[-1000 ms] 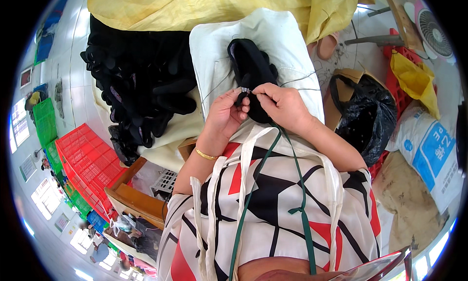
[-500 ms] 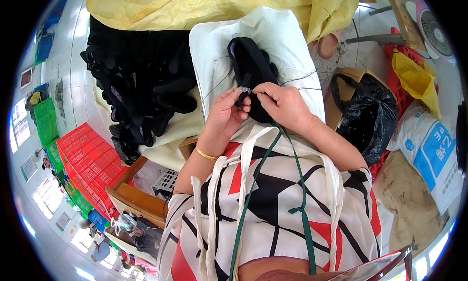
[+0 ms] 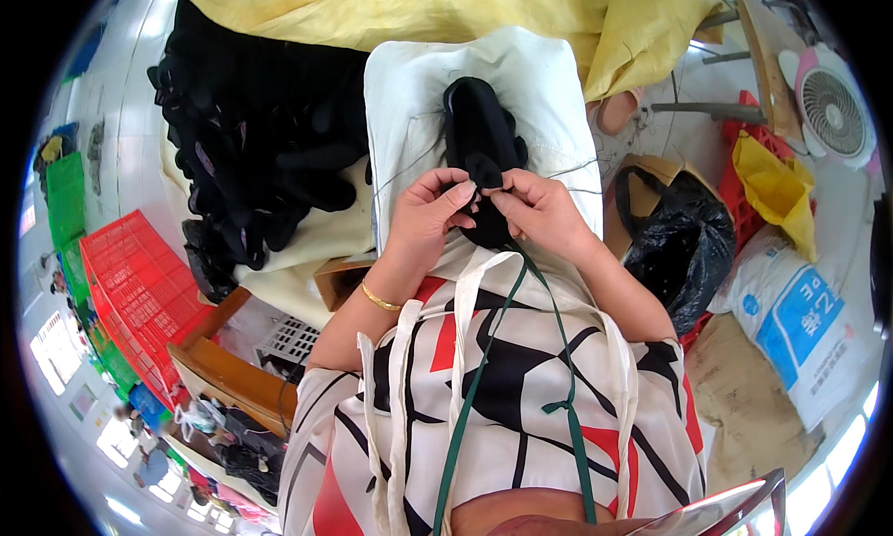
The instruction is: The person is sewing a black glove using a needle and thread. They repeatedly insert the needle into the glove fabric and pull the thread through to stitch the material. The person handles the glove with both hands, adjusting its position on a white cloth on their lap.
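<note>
A soft black shoe (image 3: pixel 493 132) lies on a white cloth (image 3: pixel 400 85) in front of the person's middle, its open end pointing away and its near end toward the body. Both hands meet over its near half: the left hand (image 3: pixel 426 215) has thumb and forefinger closed on the dark fabric, and the right hand (image 3: pixel 549 220) pinches just beside it — presumably so that a small part is kept taut and steady between them. Whether either also grips something finer is too small to tell. The pale cloth probably makes the dark work easier to see. To the left, a heap of black pieces (image 3: pixel 270 118) lies near, likely for easy reach. Beyond the cloth spreads a yellow sheet (image 3: pixel 400 20); to the right stands a black plastic bag (image 3: pixel 684 248) — mouth up, perhaps for scraps.
</note>
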{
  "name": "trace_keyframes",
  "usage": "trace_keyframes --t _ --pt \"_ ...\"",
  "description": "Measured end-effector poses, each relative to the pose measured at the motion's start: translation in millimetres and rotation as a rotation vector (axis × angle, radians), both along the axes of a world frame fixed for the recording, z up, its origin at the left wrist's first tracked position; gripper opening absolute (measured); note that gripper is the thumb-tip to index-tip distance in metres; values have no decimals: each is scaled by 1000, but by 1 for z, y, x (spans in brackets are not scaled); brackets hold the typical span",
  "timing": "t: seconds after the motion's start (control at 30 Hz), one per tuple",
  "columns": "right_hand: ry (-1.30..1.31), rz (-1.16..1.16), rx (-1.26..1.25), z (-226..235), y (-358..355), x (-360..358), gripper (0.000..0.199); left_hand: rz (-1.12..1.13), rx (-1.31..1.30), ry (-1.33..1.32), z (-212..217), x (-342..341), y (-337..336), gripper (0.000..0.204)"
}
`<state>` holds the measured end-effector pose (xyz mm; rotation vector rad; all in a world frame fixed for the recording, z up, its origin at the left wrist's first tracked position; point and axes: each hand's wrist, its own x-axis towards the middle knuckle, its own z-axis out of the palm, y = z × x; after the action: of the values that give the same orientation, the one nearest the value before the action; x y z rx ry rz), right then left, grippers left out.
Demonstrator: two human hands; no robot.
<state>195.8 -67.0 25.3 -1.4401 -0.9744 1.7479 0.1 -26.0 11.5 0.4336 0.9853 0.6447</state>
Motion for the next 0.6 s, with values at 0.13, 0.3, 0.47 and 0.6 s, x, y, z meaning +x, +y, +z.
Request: trace_keyframes --t 0.13,0.3,0.47,0.6 --pt "45 -13 -71 -6 -3 0 11 -66 108 93 0 0 -3 19" --pt "35 -41 -126 -10 -5 -2 12 -136 137 123 1 0 -2 19" --pt "5 -27 -124 -13 -2 -5 11 -163 167 136 -1 -3 0 18" --pt "3 -25 -145 -12 0 -6 10 -192 181 174 -4 -5 1 18"
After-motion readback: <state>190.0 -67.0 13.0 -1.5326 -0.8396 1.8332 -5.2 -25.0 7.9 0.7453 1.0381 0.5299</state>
